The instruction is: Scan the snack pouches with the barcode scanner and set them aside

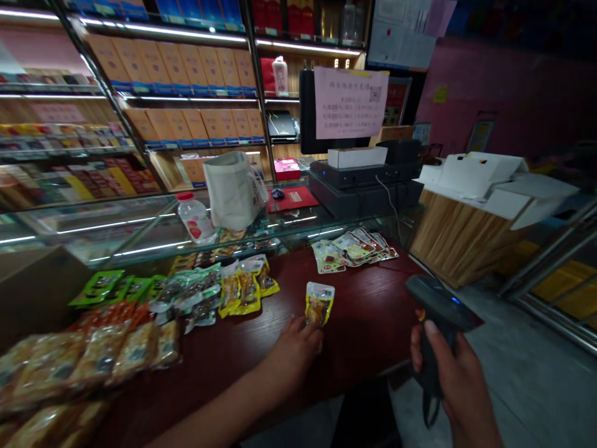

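Left hand: the left hand (295, 348) reaches forward from a bare forearm, palm down on the dark red wooden counter top (373, 311), its fingertips pinched on the lower edge of a small yellow-edged clear plastic snack pouch (319, 303).
Right hand: the right hand (448, 373) is held off the counter's near edge, fingers wrapped tight around the grip of a dark grey handheld barcode scanner (436, 314), thumb lying up along the handle.
Scanner: its head juts up and toward the left hand, with a small blue light glowing on top; it hangs in the air, clear of the counter.
Snack pouch: flat on the counter, just ahead of the left fingertips, with a clear top strip, yellow side borders and brownish contents showing through.
Beyond the pouch: a fanned cluster of small pale printed sachets (352, 247) lies farther along the counter, well apart from the held pouch.
Left of the left hand: a row of matching yellow pouches (247, 286), then silvery-green packets (191, 292), bright green packets (100, 287) and orange-brown packets (97, 351), overlapping in loose piles.
Glass display case: a glass-topped display case (93, 230) stands behind the counter; on it rest a clear plastic bottle with a red cap (194, 218) lying tilted and a white cloth bag (233, 190) standing upright, whose contents cannot be seen.
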{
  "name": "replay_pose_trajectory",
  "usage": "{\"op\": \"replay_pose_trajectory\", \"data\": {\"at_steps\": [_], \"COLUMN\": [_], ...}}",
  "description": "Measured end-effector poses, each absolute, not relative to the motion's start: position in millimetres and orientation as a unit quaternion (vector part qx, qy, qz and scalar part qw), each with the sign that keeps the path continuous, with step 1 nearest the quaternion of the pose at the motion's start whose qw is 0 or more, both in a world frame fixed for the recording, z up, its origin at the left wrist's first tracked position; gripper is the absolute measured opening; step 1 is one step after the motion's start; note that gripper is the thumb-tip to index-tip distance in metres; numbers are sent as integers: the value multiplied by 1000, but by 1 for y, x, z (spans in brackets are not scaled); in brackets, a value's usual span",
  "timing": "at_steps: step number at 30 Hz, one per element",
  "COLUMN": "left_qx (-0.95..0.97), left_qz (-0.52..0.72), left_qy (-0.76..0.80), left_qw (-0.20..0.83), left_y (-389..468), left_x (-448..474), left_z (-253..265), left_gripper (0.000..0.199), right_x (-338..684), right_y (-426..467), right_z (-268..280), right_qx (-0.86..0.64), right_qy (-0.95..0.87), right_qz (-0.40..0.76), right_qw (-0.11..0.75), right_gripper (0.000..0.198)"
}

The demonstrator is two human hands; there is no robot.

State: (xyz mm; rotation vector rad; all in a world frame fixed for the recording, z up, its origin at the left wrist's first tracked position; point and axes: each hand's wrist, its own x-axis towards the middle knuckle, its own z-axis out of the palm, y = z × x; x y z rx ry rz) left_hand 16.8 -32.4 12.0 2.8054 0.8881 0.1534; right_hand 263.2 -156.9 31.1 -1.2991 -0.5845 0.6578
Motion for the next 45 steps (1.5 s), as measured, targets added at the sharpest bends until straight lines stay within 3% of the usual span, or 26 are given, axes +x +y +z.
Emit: {"op": "replay_pose_trajectory", "data": {"at_steps": [3,7,9,13,17,23,25,29,30,35,39,45], "left_qx": [918,856,825,793,787,774,762,727,721,742,732,616], "left_qz": [60,176,195,119,89,154,163,180,185,171,179,310], "left_qy": [346,409,470,567,575,554,551,543,538,538,539,493], "left_qw": [184,263,246,189,206,266,298,381,396,361,376,530], "left_y": [-40,-44,-43,-32,-22,-31,-35,-35,-34,-38,-45,-41], "left_x": [-5,-15,-14,-7,2,7,7,4,3,-9,-20,-33], "left_z": [26,25,20,12,10,9,9,10,10,11,9,-2], "left_gripper": [34,30,26,33,31,15,26,73,75,31,27,31], "right_x": [250,234,229,220,213,203,200,198,198,197,197,190], "right_y": [-147,-141,-139,-138,-139,-139,-138,-136,-137,-138,-139,-136], "right_z": [33,37,39,40,40,39,39,40,41,39,37,40], "right_qx": [-589,-589,-590,-601,-610,-617,-623,-621,-620,-618,-617,-600], "right_qy": [-272,-299,-304,-311,-326,-347,-341,-340,-343,-349,-359,-376], "right_qz": [315,328,329,325,327,332,331,339,342,366,376,390], "right_qw": [693,675,672,660,643,623,621,620,617,602,590,589], "right_gripper": [45,47,47,48,46,41,42,44,45,44,44,45]}}
